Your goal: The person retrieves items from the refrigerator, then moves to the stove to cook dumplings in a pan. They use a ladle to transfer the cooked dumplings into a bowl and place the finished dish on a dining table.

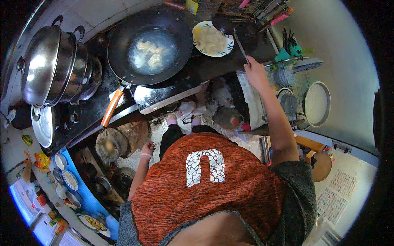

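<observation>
My right hand is closed on the handle of a long metal utensil, whose far end reaches the dark area beside a plate. That white plate with a leaf-patterned rim holds a pale, batter-like food. To its left, a large black wok with a wooden handle sits on the stove. Several pale pieces of food lie in cloudy liquid in the wok. My left hand hangs low beside my body, below the counter, its fingers loosely curled; whether it holds anything is unclear.
Stacked steel pots and an upright lid stand at the left of the counter. A wire dish rack with plates is at the right. Bags and a bin are below the counter. Dishes stand on a blue surface at lower left.
</observation>
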`<state>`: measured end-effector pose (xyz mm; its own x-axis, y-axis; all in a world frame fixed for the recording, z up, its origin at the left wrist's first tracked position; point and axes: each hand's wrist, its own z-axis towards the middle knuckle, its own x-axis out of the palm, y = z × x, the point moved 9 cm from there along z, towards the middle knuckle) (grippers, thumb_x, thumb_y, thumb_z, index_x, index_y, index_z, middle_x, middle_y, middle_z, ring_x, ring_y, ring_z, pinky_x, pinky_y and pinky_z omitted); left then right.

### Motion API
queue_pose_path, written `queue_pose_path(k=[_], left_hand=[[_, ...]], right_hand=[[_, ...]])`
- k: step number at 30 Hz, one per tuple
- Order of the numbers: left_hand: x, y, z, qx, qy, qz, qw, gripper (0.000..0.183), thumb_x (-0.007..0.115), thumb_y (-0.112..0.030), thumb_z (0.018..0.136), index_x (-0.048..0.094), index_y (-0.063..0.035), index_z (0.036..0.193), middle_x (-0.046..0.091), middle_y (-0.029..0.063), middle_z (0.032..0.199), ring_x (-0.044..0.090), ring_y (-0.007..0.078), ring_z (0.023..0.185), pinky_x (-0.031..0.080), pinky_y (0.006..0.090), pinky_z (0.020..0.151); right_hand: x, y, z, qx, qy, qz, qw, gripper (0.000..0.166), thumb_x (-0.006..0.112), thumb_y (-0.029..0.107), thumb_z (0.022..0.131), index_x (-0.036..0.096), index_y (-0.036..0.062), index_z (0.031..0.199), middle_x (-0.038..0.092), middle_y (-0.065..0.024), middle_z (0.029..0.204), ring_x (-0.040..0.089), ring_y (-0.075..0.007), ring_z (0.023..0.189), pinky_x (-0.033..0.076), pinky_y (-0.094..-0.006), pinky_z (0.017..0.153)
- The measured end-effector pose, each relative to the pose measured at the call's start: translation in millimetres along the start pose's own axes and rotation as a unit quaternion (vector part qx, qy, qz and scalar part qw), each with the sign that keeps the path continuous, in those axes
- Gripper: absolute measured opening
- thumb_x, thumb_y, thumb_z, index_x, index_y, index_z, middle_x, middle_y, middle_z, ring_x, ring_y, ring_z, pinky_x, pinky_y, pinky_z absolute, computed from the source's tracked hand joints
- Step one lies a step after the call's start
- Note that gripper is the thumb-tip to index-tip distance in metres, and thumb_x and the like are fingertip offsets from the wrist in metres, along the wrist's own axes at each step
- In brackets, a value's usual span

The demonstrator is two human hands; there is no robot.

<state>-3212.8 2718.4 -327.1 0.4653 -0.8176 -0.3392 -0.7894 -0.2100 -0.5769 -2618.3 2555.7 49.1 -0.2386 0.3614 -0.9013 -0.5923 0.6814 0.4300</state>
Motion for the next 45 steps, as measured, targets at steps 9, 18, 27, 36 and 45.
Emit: queue_pose_path(k=[9,18,27,36,45], left_hand=[[0.3,12.9,-10.2,0.031,-0.023,-0.096,0.995,0.017,0.054,-0.012,0.089,0.059,-0.0007,0.100,0.064,0.0075,0.080,0.062,0.0143,0.069,0.051,0.0288,0.065],[12.7,66.7,2.5,-0.067,-0.025,-0.195,0.978,0.019,0.052,-0.007,0.088,0.059,0.0013,0.104,0.065,0.0090,0.083,0.063,0.0156,0.071,0.051,0.0282,0.067],[10.2,71.2,-11.1,-0.033,-0.021,-0.131,0.991,0.019,0.049,-0.004,0.087,0.058,0.0014,0.103,0.064,0.0084,0.084,0.061,0.0149,0.070,0.050,0.0280,0.066],[10.4,62.2,-12.0,-0.022,-0.032,-0.134,0.990,0.022,0.049,-0.001,0.085,0.057,0.0003,0.105,0.063,0.0066,0.085,0.060,0.0124,0.073,0.050,0.0263,0.068],[6.6,54.3,-3.0,0.002,-0.046,-0.078,0.996,0.020,0.050,-0.005,0.088,0.058,0.0007,0.105,0.063,0.0057,0.080,0.059,0.0125,0.068,0.050,0.0260,0.065]], right_hand=[[26.5,93.1,-2.7,0.118,0.195,0.358,0.905,0.037,0.051,0.014,0.091,0.049,0.0066,0.127,0.051,-0.0023,0.066,0.044,-0.0099,0.038,0.036,-0.0244,0.032],[134.6,137.1,40.5,0.078,0.274,0.272,0.919,0.036,0.049,0.016,0.091,0.049,0.0053,0.125,0.052,-0.0029,0.066,0.047,-0.0107,0.042,0.041,-0.0267,0.035],[164.7,170.0,21.4,0.090,0.421,0.361,0.828,0.025,0.049,0.014,0.091,0.051,0.0034,0.113,0.050,0.0007,0.063,0.045,-0.0073,0.041,0.037,-0.0230,0.034],[154.1,170.6,-34.2,0.187,0.505,0.460,0.706,0.027,0.048,0.012,0.092,0.050,0.0027,0.117,0.050,-0.0007,0.067,0.044,-0.0047,0.042,0.036,-0.0206,0.035],[170.3,184.8,-41.9,0.220,0.498,0.560,0.625,0.028,0.049,0.013,0.092,0.050,0.0000,0.117,0.050,-0.0007,0.068,0.042,-0.0031,0.043,0.035,-0.0187,0.035]])
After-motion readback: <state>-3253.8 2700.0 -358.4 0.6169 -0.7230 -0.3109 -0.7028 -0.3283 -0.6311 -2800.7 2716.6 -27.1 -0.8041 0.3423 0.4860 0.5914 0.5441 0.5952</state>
